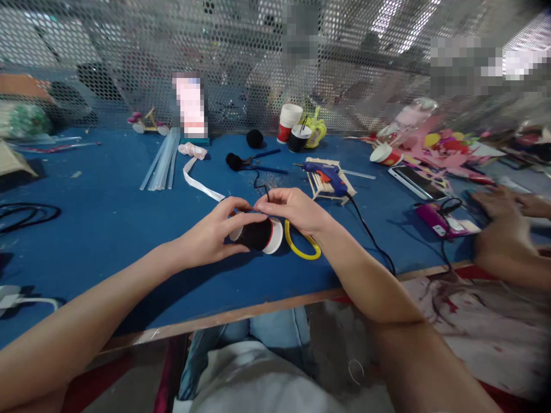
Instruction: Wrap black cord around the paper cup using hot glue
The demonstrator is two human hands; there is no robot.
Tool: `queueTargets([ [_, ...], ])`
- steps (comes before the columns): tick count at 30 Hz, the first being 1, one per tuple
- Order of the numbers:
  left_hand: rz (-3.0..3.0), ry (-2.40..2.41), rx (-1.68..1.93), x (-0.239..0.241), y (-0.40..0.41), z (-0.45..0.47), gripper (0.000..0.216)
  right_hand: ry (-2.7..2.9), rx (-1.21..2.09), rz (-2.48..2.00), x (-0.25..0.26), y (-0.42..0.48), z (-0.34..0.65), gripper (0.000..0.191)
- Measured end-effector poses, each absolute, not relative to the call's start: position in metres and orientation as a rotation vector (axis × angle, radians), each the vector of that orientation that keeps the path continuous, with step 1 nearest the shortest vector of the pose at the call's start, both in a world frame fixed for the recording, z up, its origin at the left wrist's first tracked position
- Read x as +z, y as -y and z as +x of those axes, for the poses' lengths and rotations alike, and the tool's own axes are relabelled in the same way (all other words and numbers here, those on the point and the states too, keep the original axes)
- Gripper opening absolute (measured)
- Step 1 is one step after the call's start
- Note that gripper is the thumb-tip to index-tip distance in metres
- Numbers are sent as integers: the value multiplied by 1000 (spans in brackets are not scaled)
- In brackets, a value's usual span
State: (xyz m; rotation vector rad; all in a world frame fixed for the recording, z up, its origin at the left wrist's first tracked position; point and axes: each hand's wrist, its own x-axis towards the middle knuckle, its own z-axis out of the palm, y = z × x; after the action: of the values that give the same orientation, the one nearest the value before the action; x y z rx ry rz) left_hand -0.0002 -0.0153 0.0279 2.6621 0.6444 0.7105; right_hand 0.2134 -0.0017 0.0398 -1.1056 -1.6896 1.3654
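Observation:
My left hand [213, 232] grips a paper cup [260, 235] wrapped in black yarn, lying on its side just above the blue table [107, 218]. My right hand [293, 207] pinches a thin black strand at the top of the cup, its fingers closed. A yellow-handled pair of scissors [301, 248] lies on the table right behind the cup, under my right wrist.
A blue glue gun [327, 175] rests on a stick frame, its black cord running toward the table edge. Glue sticks [162, 160], white ribbon [196, 178], black pompoms [255, 138], cups [289, 121] and a phone [415, 180] lie farther back. Another person's hands [501, 226] are at the right.

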Motion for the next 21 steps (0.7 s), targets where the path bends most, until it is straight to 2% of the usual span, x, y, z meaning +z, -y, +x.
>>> queueTargets([
  [5, 2392, -710, 793, 26, 12, 0, 66, 1504, 1315, -990, 40, -2, 215, 22],
  [11, 2029, -798, 698, 17, 9, -1, 58, 1141, 1513, -834, 49, -8, 225, 27],
  [21, 1833, -761, 615, 15, 9, 1, 55, 1126, 1391, -825, 43, -13, 227, 29],
])
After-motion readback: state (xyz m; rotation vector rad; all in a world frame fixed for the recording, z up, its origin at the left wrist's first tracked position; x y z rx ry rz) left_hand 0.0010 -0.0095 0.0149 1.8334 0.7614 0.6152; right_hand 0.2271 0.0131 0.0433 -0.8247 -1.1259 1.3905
